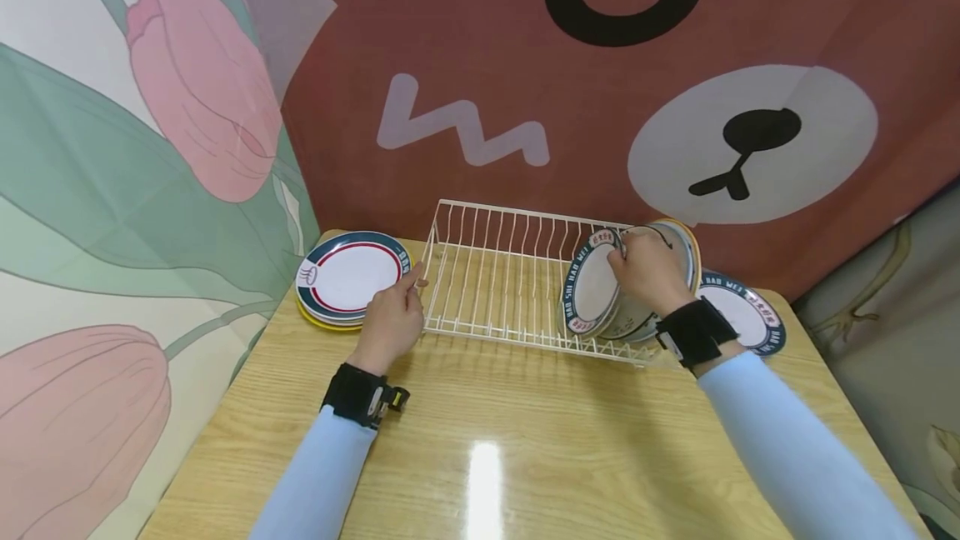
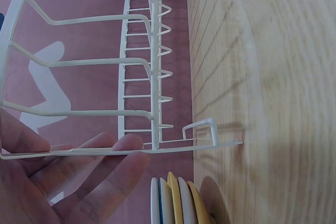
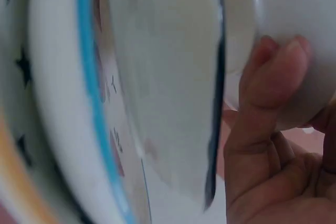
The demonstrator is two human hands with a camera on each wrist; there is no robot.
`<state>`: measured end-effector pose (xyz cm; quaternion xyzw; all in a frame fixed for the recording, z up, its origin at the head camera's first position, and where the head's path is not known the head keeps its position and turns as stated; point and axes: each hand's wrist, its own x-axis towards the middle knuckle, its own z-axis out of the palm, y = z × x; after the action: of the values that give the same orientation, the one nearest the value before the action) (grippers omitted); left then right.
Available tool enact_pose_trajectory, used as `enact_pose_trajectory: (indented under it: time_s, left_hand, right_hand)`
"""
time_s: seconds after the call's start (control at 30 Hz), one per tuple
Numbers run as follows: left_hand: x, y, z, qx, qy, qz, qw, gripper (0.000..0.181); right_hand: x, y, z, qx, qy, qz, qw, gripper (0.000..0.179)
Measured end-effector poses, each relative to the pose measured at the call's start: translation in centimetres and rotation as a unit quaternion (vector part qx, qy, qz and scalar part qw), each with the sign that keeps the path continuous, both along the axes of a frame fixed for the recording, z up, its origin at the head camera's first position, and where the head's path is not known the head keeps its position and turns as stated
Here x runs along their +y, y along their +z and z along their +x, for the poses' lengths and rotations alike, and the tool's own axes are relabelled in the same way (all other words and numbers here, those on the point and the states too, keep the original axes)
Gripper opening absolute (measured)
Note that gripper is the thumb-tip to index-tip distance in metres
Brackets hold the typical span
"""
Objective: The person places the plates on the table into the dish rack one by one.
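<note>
A white wire dish rack (image 1: 495, 273) stands on the wooden table. My left hand (image 1: 392, 319) holds its left end, and in the left wrist view the fingers (image 2: 118, 174) lie along the end wire. At the right part of the rack, my right hand (image 1: 651, 269) grips a white plate with a dark blue lettered rim (image 1: 596, 286), which stands tilted on edge. In the right wrist view, fingers touch the pale underside of a dish (image 3: 304, 3). More dishes (image 1: 686, 244), one yellow-rimmed, stand upright just right of it, partly hidden by the right hand.
Left of the rack lies a stack of plates (image 1: 352, 273), a blue-rimmed one on top and a yellow edge below. Another blue-rimmed plate (image 1: 750, 319) lies at the right, partly behind the right wrist. A patterned cloth (image 1: 487, 40) hangs directly behind the table.
</note>
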<state>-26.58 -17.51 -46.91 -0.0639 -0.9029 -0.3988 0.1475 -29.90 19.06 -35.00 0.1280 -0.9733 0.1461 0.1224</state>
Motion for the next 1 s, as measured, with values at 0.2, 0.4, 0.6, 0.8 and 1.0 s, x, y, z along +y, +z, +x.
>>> enact_pose_trajectory:
  time_s: [0.2,0.4,0.6,0.8,1.0]
  left_hand:
    - [0.1,0.1,0.1,0.006,-0.002,-0.003,1.0000,0.045]
    - [0.2,0.2,0.2,0.006,-0.003,-0.001,1.0000,0.044]
    - [0.3,0.2,0.3,0.001,-0.006,-0.003,1.0000,0.045]
    - [0.2,0.3,0.1,0.007,-0.001,-0.008,0.9999,0.045]
    - [0.1,0.3,0.2,-0.001,-0.001,-0.001,1.0000,0.045]
  right_hand:
    - [-0.4,-1.1,-0.7,0.003,0.006,0.048,0.9988,0.027]
    - [-0.3,-1.7,-0.9,-0.073,-0.024,0.048,0.9959,0.024]
    - [-0.3,-2.1,-1.0,-0.094,-0.036,0.052,0.9936,0.027]
    - [-0.4,-1.7,-0.8,-0.064,-0.032,0.051,0.9962,0.023]
    - [-0.2,-1.1,0.3,-0.062,-0.015,0.019,0.9978,0.034]
